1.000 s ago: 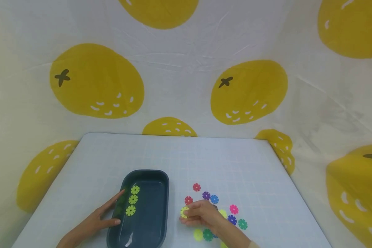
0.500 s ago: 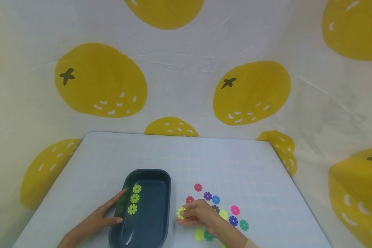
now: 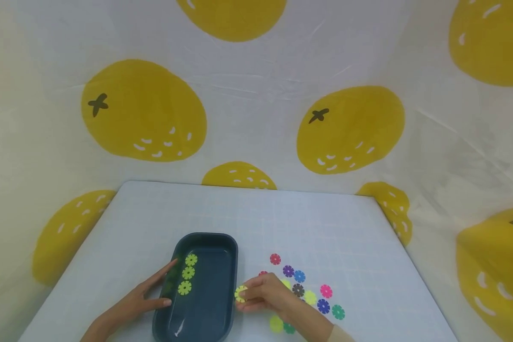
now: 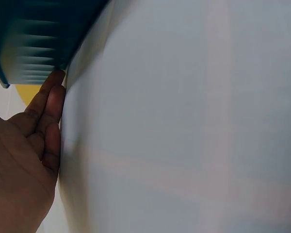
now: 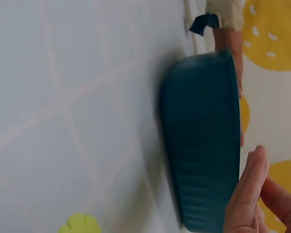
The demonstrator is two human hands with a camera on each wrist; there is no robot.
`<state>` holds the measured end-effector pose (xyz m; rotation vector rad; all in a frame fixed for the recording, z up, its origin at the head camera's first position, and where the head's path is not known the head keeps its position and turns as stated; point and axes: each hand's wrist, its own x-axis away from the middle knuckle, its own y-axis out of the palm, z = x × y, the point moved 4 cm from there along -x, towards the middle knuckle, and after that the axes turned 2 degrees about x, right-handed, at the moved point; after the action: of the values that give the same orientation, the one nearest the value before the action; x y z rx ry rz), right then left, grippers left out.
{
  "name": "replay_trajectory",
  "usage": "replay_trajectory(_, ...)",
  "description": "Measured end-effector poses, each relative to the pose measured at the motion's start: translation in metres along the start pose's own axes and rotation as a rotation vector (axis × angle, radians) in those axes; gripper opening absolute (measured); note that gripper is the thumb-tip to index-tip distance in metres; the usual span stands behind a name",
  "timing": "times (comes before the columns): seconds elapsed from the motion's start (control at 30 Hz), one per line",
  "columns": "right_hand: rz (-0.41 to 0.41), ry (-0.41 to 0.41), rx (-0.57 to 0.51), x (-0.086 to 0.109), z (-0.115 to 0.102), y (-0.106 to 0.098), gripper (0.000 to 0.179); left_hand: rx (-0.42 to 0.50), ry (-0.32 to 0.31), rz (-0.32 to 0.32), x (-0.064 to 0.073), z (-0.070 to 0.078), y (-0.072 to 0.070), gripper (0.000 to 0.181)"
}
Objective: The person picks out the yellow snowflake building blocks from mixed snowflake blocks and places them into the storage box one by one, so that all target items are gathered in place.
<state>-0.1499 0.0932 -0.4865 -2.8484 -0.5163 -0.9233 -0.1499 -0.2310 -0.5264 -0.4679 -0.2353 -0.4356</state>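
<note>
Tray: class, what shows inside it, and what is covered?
Three yellow discs lie in a row inside the tray, near its left rim. The left hand covers bits of that rim; the head view cuts off its near end.

A booth-like spot — fruit-print sheeting (image 3: 250,118) behind and beside a white table (image 3: 308,228).

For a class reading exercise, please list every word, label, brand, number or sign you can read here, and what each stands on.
No text can be read in any view.
Backdrop: printed fruit with dark, cross-shaped marks, not letters.
Tray: no lettering visible.
Discs: too small to tell whether any lettering is on them.
</note>
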Motion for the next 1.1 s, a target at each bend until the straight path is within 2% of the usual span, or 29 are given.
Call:
replay_trajectory(0.13, -0.024, -0.004, 0.011, -0.001, -0.006, 0.007, 0.018, -0.015, 0.019, 0.007, 0.001, 0.0, 0.0, 0.089)
replay_trajectory(0.4, -0.105, -0.055, -0.005, -0.001, -0.021, 0.024, 0.014, -0.004, -0.014, 0.008, 0.001, -0.002, 0.0, 0.089)
replay_trajectory(0.67, -0.142, -0.021, 0.02, -0.003, -0.027, 0.033, 0.014, -0.002, -0.013, 0.015, 0.002, 0.0, 0.0, 0.088)
replay_trajectory(0.87, -0.172, -0.017, 0.037, -0.007, -0.032, 0.037, 0.015, -0.01, 0.019, 0.019, 0.003, 0.002, 0.002, 0.086)
replay_trajectory(1.1, -0.195, -0.023, 0.072, -0.008, -0.039, 0.045, 0.015, -0.012, 0.0, 0.036, 0.003, 0.004, 0.003, 0.087)
